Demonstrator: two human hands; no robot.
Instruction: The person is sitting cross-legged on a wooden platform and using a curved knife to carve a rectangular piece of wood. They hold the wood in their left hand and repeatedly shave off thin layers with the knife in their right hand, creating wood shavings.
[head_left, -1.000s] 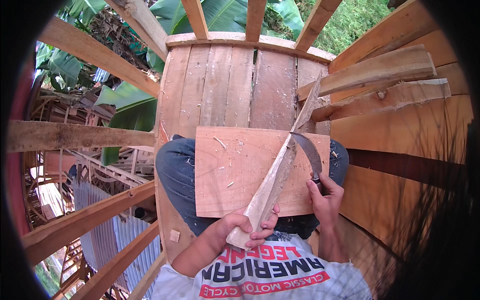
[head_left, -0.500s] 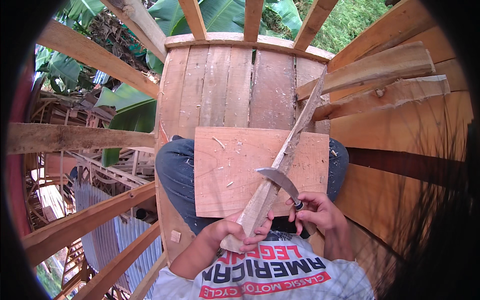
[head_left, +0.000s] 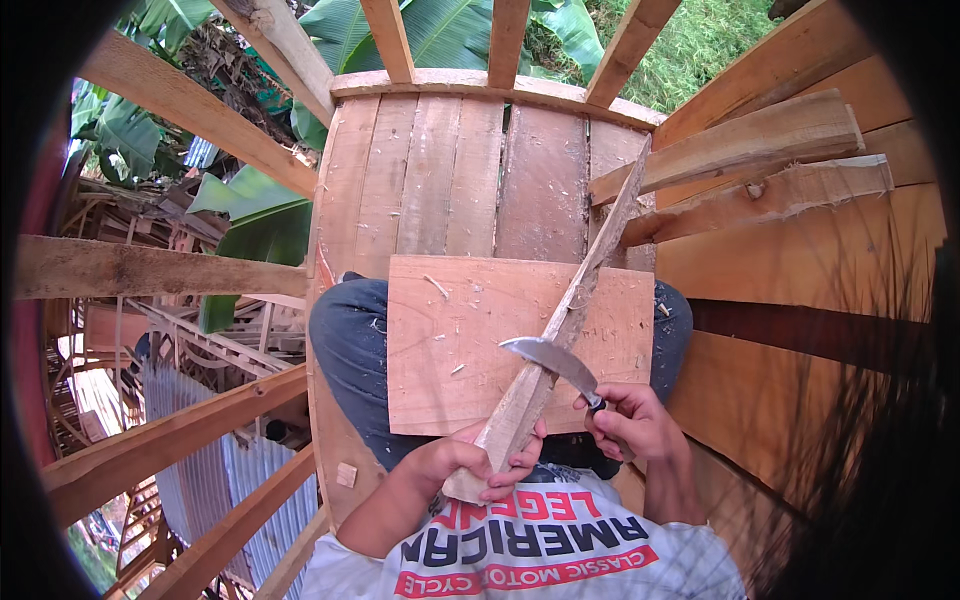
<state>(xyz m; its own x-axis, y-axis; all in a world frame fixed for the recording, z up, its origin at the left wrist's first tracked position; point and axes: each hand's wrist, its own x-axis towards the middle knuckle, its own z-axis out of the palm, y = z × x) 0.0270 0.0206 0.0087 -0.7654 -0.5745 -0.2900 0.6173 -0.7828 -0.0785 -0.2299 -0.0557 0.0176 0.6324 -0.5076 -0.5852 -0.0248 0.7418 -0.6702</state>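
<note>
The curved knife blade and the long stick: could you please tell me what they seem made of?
The curved knife blade looks like steel, smooth and grey with a metallic sheen, though the exact metal is unclear. The long stick seems raw wood: pale, fibrous, roughly cut.

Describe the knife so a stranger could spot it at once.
Find the flat, pinkish-brown board lying across the person's legs. By its lower right corner, the right hand grips the knife, which reaches leftward across the long wooden stick. Its curved, grey metal blade sets it apart from the wooden board and stick.
</note>
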